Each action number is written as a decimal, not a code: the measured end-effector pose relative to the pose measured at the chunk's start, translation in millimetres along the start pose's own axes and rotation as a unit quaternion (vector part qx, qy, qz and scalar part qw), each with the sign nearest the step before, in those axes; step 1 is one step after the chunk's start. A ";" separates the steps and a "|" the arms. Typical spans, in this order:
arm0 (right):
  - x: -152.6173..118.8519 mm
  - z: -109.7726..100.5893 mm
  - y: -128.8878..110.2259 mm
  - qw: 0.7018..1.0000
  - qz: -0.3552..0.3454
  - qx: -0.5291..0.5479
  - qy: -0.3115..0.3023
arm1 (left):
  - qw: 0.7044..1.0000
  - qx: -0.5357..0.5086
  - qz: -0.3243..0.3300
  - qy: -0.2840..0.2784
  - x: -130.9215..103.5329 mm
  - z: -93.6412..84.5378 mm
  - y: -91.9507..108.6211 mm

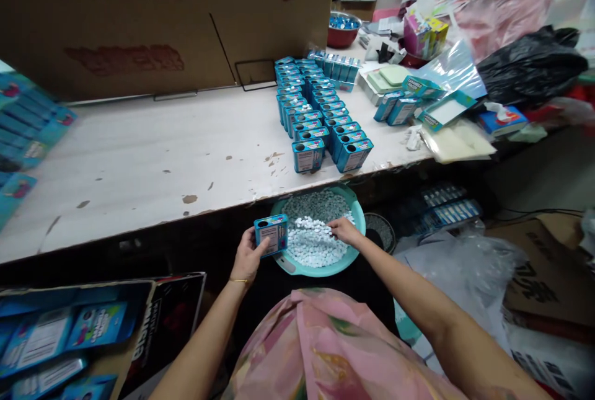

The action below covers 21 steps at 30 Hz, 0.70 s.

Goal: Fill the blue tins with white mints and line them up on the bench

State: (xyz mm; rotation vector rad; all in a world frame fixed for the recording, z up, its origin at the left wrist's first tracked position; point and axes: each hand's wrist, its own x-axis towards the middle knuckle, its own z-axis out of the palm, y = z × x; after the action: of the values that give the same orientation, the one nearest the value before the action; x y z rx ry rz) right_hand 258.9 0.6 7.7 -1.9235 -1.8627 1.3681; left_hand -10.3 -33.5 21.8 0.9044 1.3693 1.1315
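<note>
My left hand [247, 256] is closed around a small blue box [272, 236] with a dark round opening in its top. It holds the box upright at the left rim of a turquoise basin [357, 214]. The basin contains many small white pellets [316, 251]. Over the basin, my right hand [344, 231] has its fingers pressed together at the edge of a raised heap of pellets [312, 224]. What lies between those fingers is too small to make out.
Rows of similar blue boxes [309, 155] stand on the white table [139, 158]. A large cardboard carton [186, 22] stands behind. At right are bags, opened packaging [446, 108] and a red bowl [343, 37]. A carton of blue packs [97, 325] sits lower left.
</note>
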 end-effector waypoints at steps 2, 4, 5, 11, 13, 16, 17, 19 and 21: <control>-11.9 -22.6 -7.5 0.999 -0.031 0.037 0.006 | 0.996 0.072 0.052 -0.001 5.9 5.2 1.2; -24.1 -45.1 -19.5 0.996 -0.074 0.048 0.009 | 0.986 0.135 0.095 -0.013 10.9 14.3 3.9; -29.8 -55.2 -26.9 0.995 -0.096 0.035 0.008 | 0.980 0.164 0.111 -0.022 12.5 19.8 5.5; -55.0 -88.5 -77.2 0.968 -0.159 -0.196 0.012 | 0.957 0.244 0.142 -0.062 10.3 51.8 10.7; -60.7 -90.1 -90.2 0.953 -0.138 -0.268 0.018 | 0.955 0.248 0.149 -0.068 8.4 57.4 9.7; -66.6 -86.0 -106.4 0.925 -0.112 -0.362 0.022 | 0.949 0.260 0.163 -0.076 7.7 61.9 5.1; -67.8 -83.1 -111.9 0.916 -0.110 -0.384 0.022 | 0.946 0.266 0.165 -0.079 8.0 63.2 3.1; -69.6 -76.5 -124.0 0.904 -0.112 -0.411 0.020 | 0.942 0.277 0.168 -0.089 8.9 66.4 -0.6; -71.7 -72.2 -136.2 0.901 -0.118 -0.416 0.020 | 0.940 0.281 0.169 -0.097 9.6 69.7 -2.7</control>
State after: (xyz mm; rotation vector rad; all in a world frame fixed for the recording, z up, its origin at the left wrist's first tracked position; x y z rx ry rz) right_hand 220.3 4.8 173.2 -1.8628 -2.8330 0.4540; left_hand 57.7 -15.5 19.7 1.6716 1.4282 0.8700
